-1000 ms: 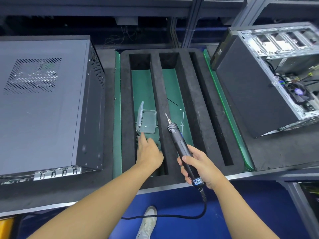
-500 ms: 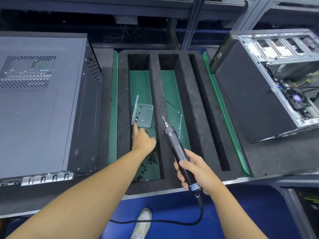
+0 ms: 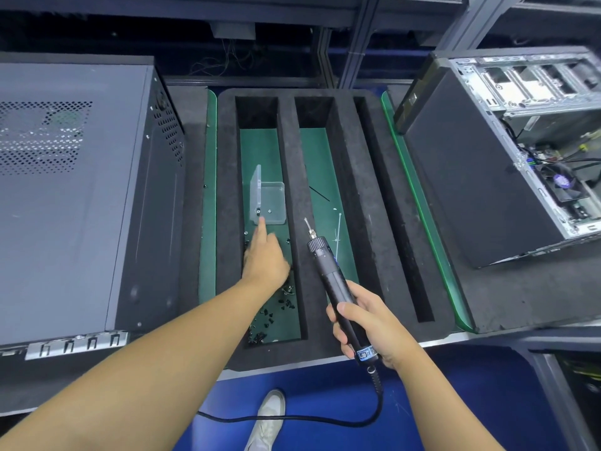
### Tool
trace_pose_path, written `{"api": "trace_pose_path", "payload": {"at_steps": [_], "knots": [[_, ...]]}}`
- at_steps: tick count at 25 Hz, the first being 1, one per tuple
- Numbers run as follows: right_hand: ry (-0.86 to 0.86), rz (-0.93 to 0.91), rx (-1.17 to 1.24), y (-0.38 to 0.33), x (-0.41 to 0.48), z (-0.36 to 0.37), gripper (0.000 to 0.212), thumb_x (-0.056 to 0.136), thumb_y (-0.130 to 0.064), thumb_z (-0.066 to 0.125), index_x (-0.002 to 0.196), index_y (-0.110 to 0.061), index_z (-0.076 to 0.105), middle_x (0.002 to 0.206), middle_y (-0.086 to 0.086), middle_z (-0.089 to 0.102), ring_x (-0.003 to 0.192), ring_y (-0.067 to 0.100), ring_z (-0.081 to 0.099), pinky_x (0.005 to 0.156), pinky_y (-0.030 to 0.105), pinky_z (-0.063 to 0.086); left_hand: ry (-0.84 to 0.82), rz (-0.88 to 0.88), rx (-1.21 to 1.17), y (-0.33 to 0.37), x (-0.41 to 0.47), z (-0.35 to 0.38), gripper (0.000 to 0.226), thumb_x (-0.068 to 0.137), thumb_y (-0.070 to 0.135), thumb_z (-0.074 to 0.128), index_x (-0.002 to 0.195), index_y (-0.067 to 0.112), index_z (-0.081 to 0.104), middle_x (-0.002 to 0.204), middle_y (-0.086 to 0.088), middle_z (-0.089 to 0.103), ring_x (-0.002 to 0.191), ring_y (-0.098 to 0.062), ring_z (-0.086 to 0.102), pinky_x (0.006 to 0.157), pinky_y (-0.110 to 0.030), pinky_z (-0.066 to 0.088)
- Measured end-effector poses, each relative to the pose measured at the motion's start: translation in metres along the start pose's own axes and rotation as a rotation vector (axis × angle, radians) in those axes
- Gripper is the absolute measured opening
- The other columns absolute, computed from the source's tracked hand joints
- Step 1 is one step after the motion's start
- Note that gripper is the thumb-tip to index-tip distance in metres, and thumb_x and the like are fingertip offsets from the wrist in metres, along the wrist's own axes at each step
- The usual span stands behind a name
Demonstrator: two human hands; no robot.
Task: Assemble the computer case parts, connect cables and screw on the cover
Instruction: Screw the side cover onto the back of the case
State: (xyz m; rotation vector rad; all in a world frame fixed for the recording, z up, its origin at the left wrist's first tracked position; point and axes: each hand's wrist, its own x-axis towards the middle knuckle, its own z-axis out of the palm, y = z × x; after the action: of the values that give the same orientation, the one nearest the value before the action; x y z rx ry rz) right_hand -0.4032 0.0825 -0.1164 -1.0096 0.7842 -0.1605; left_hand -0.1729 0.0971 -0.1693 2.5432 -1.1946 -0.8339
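A black foam tray (image 3: 289, 157) with long slots sits mid-frame on a green mat (image 3: 208, 222), with blue floor (image 3: 309, 385) along the bottom edge. A closed computer case (image 3: 65, 206) lies at left, an open computer case (image 3: 471, 177) at right. The left hand (image 3: 265, 262), fingers stretched and empty, reaches to a clear box (image 3: 273, 203) in the leftmost slot among loose screws (image 3: 270, 314); the right hand (image 3: 367, 330) grips an electric screwdriver (image 3: 328, 271) lower centre.

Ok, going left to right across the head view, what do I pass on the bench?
closed computer case → clear plastic box → electric screwdriver → open computer case
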Motion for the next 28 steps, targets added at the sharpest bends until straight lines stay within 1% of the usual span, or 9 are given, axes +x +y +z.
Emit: {"api": "trace_pose_path", "payload": {"at_steps": [3, 6, 9, 13, 19, 21, 23, 26, 28], "knots": [[-0.004, -0.001, 0.011, 0.001, 0.000, -0.001, 0.039, 0.090, -0.022, 0.064, 0.129, -0.019, 0.060, 0.093, 0.014, 0.056, 0.061, 0.025, 0.049, 0.049, 0.033, 0.046, 0.000, 0.064, 0.543, 0.009, -0.004, -0.008, 0.024, 0.080, 0.005, 0.062, 0.102, 0.014, 0.060, 0.114, -0.008, 0.057, 0.108, -0.026, 0.051, 0.086, -0.033, 0.039], [-0.004, 0.000, 0.018, 0.003, 0.001, -0.002, 0.039, 0.091, -0.020, 0.062, 0.130, -0.018, 0.059, 0.093, 0.014, 0.055, 0.062, 0.025, 0.049, 0.049, 0.033, 0.045, -0.065, 0.109, 1.015, 0.019, 0.007, -0.032, 0.019, 0.077, 0.014, 0.058, 0.088, 0.029, 0.054, 0.075, 0.003, 0.047, 0.086, -0.022, 0.044, 0.074, -0.032, 0.029], [-0.009, -0.014, 0.006, 0.003, 0.001, -0.001, 0.040, 0.092, -0.019, 0.061, 0.131, -0.019, 0.059, 0.092, 0.012, 0.055, 0.062, 0.026, 0.049, 0.049, 0.033, 0.046, -0.075, 0.185, 1.259, 0.019, 0.019, -0.041, 0.027, 0.077, 0.010, 0.048, 0.089, 0.031, 0.058, 0.072, 0.005, 0.043, 0.073, -0.018, 0.038, 0.061, -0.032, 0.026], [-0.011, -0.023, 0.007, 0.004, 0.001, -0.001, 0.037, 0.091, -0.018, 0.062, 0.128, -0.018, 0.061, 0.089, 0.013, 0.053, 0.061, 0.027, 0.048, 0.049, 0.032, 0.047, -0.048, 0.201, 1.306, 0.015, 0.036, -0.041, 0.031, 0.078, 0.003, 0.051, 0.092, 0.028, 0.064, 0.073, 0.005, 0.043, 0.065, -0.018, 0.038, 0.049, -0.029, 0.019], [-0.023, -0.016, -0.001, 0.009, 0.003, -0.005, 0.035, 0.090, -0.019, 0.064, 0.125, -0.014, 0.059, 0.088, 0.013, 0.053, 0.059, 0.028, 0.047, 0.049, 0.034, 0.047, -0.019, 0.230, 1.237, 0.010, 0.046, -0.039, 0.021, 0.078, 0.007, 0.057, 0.086, 0.027, 0.060, 0.077, 0.005, 0.050, 0.067, -0.017, 0.047, 0.056, -0.027, 0.028], [-0.027, -0.019, -0.008, 0.010, 0.004, -0.007, 0.035, 0.091, -0.020, 0.064, 0.125, -0.016, 0.060, 0.088, 0.015, 0.053, 0.060, 0.029, 0.047, 0.050, 0.034, 0.047, -0.017, 0.217, 1.096, 0.012, 0.049, -0.039, 0.025, 0.078, 0.005, 0.061, 0.092, 0.025, 0.064, 0.090, 0.005, 0.061, 0.079, -0.019, 0.060, 0.062, -0.028, 0.035], [-0.024, -0.021, -0.014, 0.010, 0.004, -0.010, 0.036, 0.091, -0.020, 0.064, 0.126, -0.017, 0.060, 0.088, 0.016, 0.053, 0.061, 0.029, 0.046, 0.050, 0.035, 0.047, -0.031, 0.107, 0.701, 0.016, 0.055, -0.043, 0.024, 0.078, -0.002, 0.063, 0.096, 0.013, 0.065, 0.098, -0.004, 0.064, 0.086, -0.026, 0.065, 0.062, -0.031, 0.043], [-0.033, -0.035, 0.044, 0.011, 0.000, -0.009, 0.041, 0.093, -0.018, 0.062, 0.134, -0.020, 0.057, 0.091, 0.013, 0.054, 0.061, 0.026, 0.048, 0.050, 0.033, 0.046, -0.005, -0.122, -0.350, 0.022, 0.042, -0.056, 0.009, 0.078, 0.000, 0.067, 0.087, 0.003, 0.070, 0.088, -0.012, 0.071, 0.073, -0.023, 0.066, 0.067, -0.032, 0.058], [-0.040, -0.044, 0.068, 0.010, -0.004, -0.007, 0.042, 0.093, -0.017, 0.061, 0.135, -0.021, 0.057, 0.094, 0.013, 0.054, 0.061, 0.024, 0.049, 0.050, 0.033, 0.045, -0.025, -0.143, -0.961, 0.019, 0.015, -0.058, 0.015, 0.082, -0.002, 0.068, 0.093, 0.008, 0.068, 0.094, -0.013, 0.072, 0.077, -0.021, 0.068, 0.077, -0.034, 0.061]]}}
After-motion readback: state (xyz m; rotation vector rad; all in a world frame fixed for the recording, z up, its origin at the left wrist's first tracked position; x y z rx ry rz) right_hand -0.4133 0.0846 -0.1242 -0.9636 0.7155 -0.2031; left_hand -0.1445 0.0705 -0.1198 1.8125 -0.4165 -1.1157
